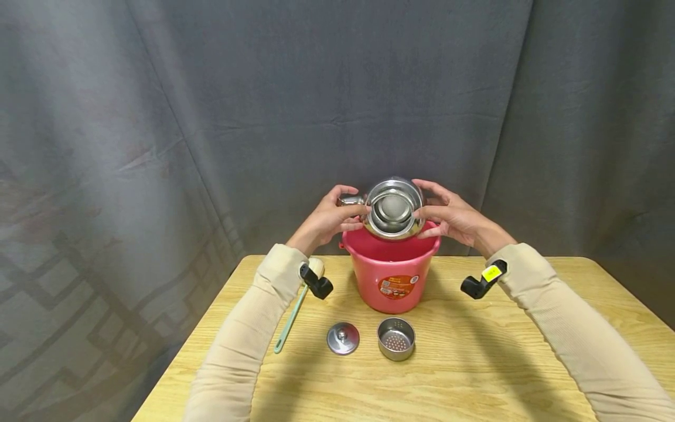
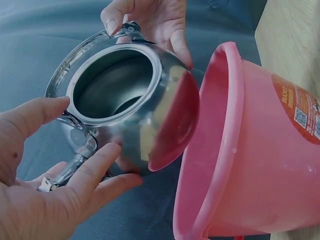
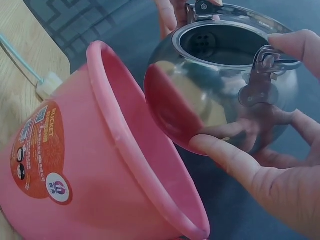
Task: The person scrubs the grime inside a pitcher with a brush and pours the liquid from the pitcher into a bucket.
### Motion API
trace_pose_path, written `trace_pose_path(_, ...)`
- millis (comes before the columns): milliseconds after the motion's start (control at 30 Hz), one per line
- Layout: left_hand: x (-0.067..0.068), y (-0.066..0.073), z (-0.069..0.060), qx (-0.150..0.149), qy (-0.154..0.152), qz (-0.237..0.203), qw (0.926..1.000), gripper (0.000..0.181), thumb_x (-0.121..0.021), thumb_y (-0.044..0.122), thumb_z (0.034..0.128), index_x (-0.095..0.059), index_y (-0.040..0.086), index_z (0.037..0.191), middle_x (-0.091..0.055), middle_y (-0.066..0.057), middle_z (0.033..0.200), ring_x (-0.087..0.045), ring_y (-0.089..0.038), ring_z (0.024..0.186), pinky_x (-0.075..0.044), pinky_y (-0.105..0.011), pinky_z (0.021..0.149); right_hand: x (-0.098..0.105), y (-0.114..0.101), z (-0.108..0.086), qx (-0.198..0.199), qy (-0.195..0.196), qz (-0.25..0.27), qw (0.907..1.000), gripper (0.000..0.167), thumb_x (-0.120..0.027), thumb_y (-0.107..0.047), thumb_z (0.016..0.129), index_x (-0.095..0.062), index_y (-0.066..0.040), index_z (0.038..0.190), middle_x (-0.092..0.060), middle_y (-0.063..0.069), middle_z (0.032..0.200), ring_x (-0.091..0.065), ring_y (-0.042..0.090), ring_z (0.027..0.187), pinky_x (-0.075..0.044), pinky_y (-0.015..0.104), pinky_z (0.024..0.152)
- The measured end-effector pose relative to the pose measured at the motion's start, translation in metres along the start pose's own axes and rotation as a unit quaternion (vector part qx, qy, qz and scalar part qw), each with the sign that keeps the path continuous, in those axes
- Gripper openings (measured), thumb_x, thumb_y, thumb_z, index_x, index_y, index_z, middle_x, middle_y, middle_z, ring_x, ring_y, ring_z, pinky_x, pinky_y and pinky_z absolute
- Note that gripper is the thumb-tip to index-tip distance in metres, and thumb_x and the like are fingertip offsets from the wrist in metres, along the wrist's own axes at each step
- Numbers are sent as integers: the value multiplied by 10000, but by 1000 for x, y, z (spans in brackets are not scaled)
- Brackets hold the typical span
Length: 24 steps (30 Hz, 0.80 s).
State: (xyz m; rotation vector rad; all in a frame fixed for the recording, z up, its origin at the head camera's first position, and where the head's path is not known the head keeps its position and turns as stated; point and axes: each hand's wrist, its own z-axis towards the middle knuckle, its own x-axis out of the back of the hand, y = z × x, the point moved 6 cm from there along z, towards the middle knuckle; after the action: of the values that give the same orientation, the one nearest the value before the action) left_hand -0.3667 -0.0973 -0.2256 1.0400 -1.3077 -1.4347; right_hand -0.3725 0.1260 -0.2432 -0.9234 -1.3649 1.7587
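Note:
A shiny steel teapot (image 1: 390,232) is held above the pink bucket (image 1: 392,287), tipped so that its lidless mouth faces me. My left hand (image 1: 331,215) grips the spout side, with the thumb near the handle joint and fingers against the body. On the opposite side, my right hand (image 1: 454,218) holds the body, its thumb at the handle's hinge in the right wrist view. The folded handle (image 2: 75,56) lies beside the round opening. Inside the bucket, the bottom is hidden from every view.
In front of the bucket, a steel lid (image 1: 343,339) with a knob and a perforated strainer cup (image 1: 396,341) lie on the wooden table (image 1: 443,375). A brush with a pale green handle (image 1: 291,319) lies left of them. Grey curtain (image 1: 337,88) hangs behind.

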Motion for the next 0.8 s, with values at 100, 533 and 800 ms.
trace_pose_path(100,1,0,0,-125,17,7,9999,631,-694,-49,835,-373,31,1372,-534,-164,1075,-637,-219,785,-542,-327,791,0,0,1,26,27,-111,9999,769,-622,80,860,-306,-211,1499,-344,255,1311,-589,309,1022,-545,480,755)
trace_pose_path(533,5,-2,2,-322,23,-131,9994,662,-700,-110,807,-382,11,1375,-563,-163,1093,-650,-208,861,-534,-336,815,-1,1,3,174,66,-336,9993,848,-637,127,821,-296,-222,1514,-384,204,1285,-565,335,1055,-523,497,799)
trace_pose_path(800,6,-1,2,-291,43,-35,9996,658,-721,-86,802,-395,12,1366,-539,-165,1081,-656,-213,854,-516,-376,856,0,2,4,202,44,-448,9988,882,-673,122,810,-285,-230,1519,-344,192,1341,-532,371,1120,-509,492,824)
